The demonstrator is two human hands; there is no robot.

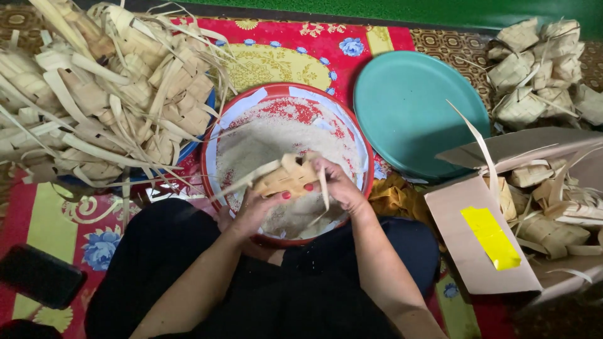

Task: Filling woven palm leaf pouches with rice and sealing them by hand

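A woven palm-leaf pouch [286, 177] with long loose strips is held over a round red-rimmed tray [213, 135] of uncooked rice [264, 141]. My left hand [254, 210] cups the pouch from below, thumb on its front. My right hand [336, 182] grips its right side, fingers curled over the top. Both hands sit above the near part of the tray, just past my black-clothed lap.
A big heap of empty woven pouches [100, 88] lies at the left. A teal round lid [414, 110] sits to the right of the tray. A cardboard box [483, 245] holding pouches is at the right, more pouches [540, 63] behind it. A dark phone [38, 276] lies lower left.
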